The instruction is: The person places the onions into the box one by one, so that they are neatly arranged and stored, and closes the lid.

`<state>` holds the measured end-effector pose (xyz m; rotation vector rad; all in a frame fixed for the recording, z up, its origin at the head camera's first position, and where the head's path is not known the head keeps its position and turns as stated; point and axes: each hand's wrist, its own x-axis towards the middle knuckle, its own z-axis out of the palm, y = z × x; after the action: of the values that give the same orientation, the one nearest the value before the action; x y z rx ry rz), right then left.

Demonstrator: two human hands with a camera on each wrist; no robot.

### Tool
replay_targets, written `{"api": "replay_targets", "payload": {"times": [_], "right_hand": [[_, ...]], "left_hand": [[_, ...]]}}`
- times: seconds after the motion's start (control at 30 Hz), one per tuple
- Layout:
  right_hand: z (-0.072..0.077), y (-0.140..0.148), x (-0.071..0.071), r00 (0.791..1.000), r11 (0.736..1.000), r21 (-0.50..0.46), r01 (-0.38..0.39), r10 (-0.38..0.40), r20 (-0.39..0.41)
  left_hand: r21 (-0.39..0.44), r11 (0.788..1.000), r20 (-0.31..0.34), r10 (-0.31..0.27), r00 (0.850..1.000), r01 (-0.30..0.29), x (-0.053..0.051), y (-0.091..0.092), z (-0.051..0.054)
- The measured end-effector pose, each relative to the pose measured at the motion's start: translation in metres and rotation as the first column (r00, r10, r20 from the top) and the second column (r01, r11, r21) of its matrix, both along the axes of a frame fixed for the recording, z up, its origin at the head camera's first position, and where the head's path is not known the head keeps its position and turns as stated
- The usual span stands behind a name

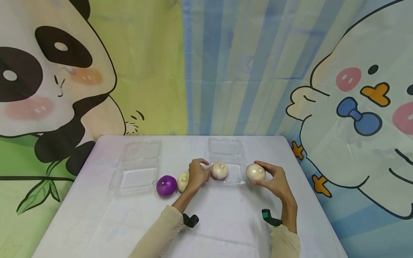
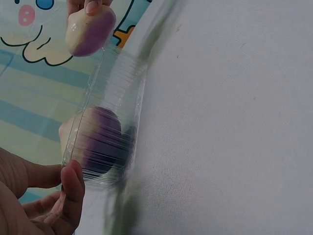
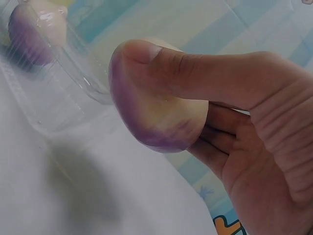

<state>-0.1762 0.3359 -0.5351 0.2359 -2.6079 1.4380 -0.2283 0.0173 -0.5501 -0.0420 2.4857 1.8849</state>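
Observation:
My right hand (image 1: 275, 181) grips a cream-and-purple turnip (image 1: 256, 172) just off the right side of an open clear plastic clamshell box (image 1: 237, 173). In the right wrist view the thumb lies across that turnip (image 3: 161, 115), with fingers behind it. A second turnip (image 1: 219, 171) sits inside the box at its left; through the ribbed wall its purple half (image 2: 102, 139) shows in the left wrist view. With thumb and fingertips, my left hand (image 1: 198, 172) pinches the box's near left edge. Left of that hand lies another pale turnip (image 1: 183, 181), partly hidden by it.
A rounded purple vegetable (image 1: 166, 186) lies beside the partly hidden turnip. Another open clear clamshell box (image 1: 137, 177) stands at the left of the white-covered table (image 1: 219, 222). Behind the table hangs a cartoon-printed curtain (image 1: 232, 71).

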Motion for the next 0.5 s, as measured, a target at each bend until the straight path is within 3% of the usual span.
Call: {"api": "replay_targets", "payload": {"times": [0.5], "right_hand": [[0.003, -0.015, -0.005, 0.999, 0.999, -0.017, -0.051, 0.05, -0.021]], "left_hand": [[-0.012, 1.0, 0.005, -0.002, 1.0, 0.002, -0.001, 0.0, -0.003]]}}
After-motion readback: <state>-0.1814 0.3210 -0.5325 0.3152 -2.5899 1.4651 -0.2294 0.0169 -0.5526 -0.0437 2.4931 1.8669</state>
